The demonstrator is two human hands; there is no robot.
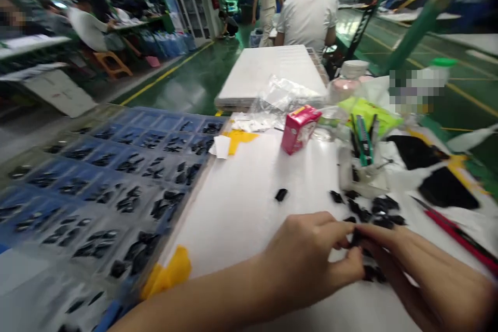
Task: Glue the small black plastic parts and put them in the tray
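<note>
My left hand (311,254) reaches in over the white board (233,207), thumb and fingers pinched together on a small black piece (355,238). Meeting it from the right, my right hand (404,254) has its fingertips closed at the same piece. What kind of part it is I cannot make out, as the fingers cover much of it. Just beyond the hands lies a loose cluster of black pieces (383,207), and more show beneath them. One black piece (280,195) rests apart on the board, left of the cluster.
A compartment tray (155,137) with many black pieces fills the left side. Behind my hands stand a pink box (299,129) and a holder (350,174) with a green-handled tool (363,140). Red tweezers-like tool (459,238) lies right. A seated person (307,15) is ahead.
</note>
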